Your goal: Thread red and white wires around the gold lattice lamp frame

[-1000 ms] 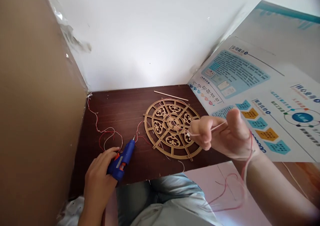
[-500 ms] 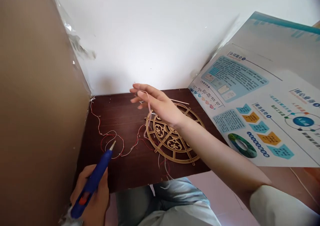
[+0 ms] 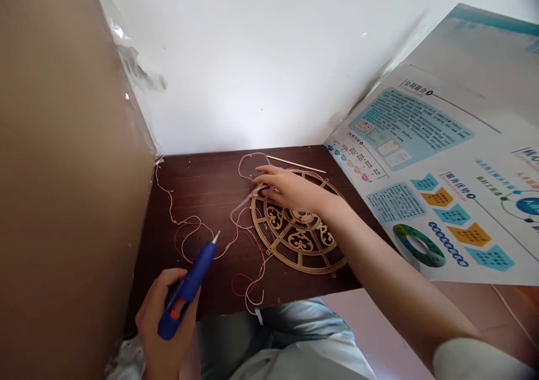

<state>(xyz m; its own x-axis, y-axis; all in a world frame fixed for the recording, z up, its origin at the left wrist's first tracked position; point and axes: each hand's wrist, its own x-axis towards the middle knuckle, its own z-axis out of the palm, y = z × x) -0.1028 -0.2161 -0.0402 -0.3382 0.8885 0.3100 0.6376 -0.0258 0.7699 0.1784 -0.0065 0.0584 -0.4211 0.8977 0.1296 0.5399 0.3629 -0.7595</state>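
My left hand (image 3: pixel 168 318) grips a blue hot glue gun (image 3: pixel 189 284) with an orange-red trigger, its metal nozzle pointing up and away over the table. My right hand (image 3: pixel 286 186) is low over the far left part of a round wooden lattice panel (image 3: pixel 301 259) with scroll cutouts. Its fingers are slightly spread at the panel's rim, beside a thin pinkish wire (image 3: pixel 241 205); contact with the wire is unclear. Red and white wires with small beads run left from the panel, including a loop (image 3: pixel 191 225) near the nozzle. Part of the panel is hidden under my right arm.
A thin pale stick (image 3: pixel 297 164) lies at the back of the dark table (image 3: pixel 202 172). A brown board (image 3: pixel 71 172) stands on the left, a printed panel (image 3: pixel 404 161) on the right, and a white wall (image 3: pixel 252 60) behind.
My right hand has come down from above the table to the panel's rim, and the wire draped across it now lies lower. The glue gun has shifted right; loose wire ends have moved left.
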